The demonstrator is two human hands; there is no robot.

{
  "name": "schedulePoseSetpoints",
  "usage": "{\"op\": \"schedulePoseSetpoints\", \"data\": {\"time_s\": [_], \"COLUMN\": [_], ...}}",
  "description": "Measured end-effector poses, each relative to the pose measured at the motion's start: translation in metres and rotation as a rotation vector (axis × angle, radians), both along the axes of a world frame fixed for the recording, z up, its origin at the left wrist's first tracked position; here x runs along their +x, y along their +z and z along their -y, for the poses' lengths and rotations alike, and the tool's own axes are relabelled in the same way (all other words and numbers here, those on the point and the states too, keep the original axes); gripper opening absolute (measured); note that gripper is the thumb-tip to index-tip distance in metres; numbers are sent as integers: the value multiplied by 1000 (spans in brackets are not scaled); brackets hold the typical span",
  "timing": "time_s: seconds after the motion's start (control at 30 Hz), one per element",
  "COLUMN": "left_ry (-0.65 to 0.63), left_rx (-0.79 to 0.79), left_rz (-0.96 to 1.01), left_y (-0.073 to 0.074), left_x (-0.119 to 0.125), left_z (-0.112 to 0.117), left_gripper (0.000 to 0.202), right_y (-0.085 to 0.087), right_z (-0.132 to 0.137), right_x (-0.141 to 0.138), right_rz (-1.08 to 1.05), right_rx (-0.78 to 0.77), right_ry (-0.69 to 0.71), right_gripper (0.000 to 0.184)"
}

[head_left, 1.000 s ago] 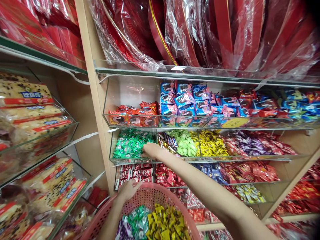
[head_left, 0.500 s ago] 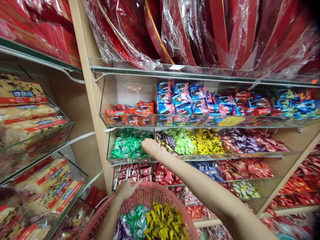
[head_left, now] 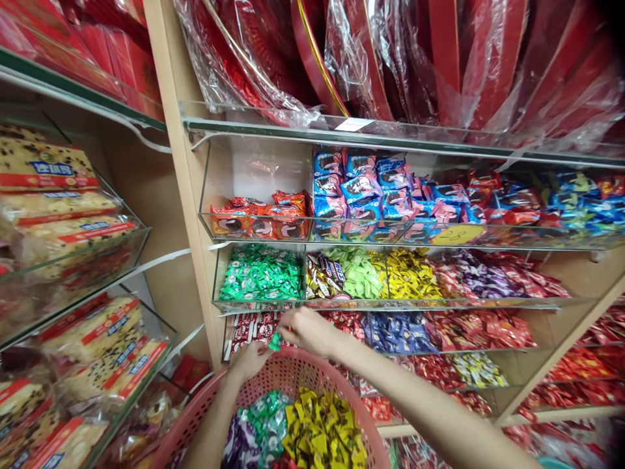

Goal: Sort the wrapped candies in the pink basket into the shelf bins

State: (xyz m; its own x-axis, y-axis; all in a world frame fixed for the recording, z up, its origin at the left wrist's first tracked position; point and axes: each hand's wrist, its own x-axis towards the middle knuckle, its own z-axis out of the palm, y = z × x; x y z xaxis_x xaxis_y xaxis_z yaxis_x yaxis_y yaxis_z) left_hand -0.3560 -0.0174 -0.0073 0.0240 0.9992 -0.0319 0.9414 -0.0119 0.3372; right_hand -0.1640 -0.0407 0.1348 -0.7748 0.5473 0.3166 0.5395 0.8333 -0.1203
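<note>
The right hand [head_left: 306, 329] pinches a green candy [head_left: 275, 341] at its fingertips, just above the far edge of a pink basket [head_left: 312, 370]. The left hand [head_left: 249, 359] is closed over that basket's rim, toward its far left, near the candy. Inside, purple candies [head_left: 244, 443] lie left of green candies [head_left: 267, 423], with yellow candies [head_left: 325, 426] to the right. Beyond, more wrapped green sweets [head_left: 261, 273] fill the left end of a glass shelf [head_left: 390, 304].
</note>
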Motion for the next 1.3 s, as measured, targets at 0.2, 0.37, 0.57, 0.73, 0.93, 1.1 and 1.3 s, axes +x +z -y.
{"op": "schedulePoseSetpoints", "data": {"time_s": [0.2, 0.37, 0.57, 0.73, 0.93, 1.1, 1.3], "left_ry": [-10, -9, -24, -3, 4, 12, -8], "left_rx": [58, 51, 12, 37, 29, 18, 31], "left_rz": [-30, -27, 12, -16, 9, 16, 12], "left_y": [-8, -11, -7, -6, -3, -2, -5], "left_x": [-2, -3, -2, -1, 0, 0, -1], "left_z": [-2, -3, -4, -1, 2, 2, 2], "left_gripper": [60, 60, 55, 60, 59, 60, 60], "right_y": [-78, -92, -10, 66, 61, 54, 75], "right_z": [11, 3, -8, -43, -79, -87, -71], "right_x": [1, -2, -17, -33, -38, -39, -35], "right_rz": [230, 269, 203, 346, 539, 487, 292], "right_rx": [-198, -208, 57, 459, 465, 460, 470], "right_ry": [-56, -149, -59, -170, -312, -333, -293], "right_gripper": [17, 24, 28, 20, 23, 23, 23]}}
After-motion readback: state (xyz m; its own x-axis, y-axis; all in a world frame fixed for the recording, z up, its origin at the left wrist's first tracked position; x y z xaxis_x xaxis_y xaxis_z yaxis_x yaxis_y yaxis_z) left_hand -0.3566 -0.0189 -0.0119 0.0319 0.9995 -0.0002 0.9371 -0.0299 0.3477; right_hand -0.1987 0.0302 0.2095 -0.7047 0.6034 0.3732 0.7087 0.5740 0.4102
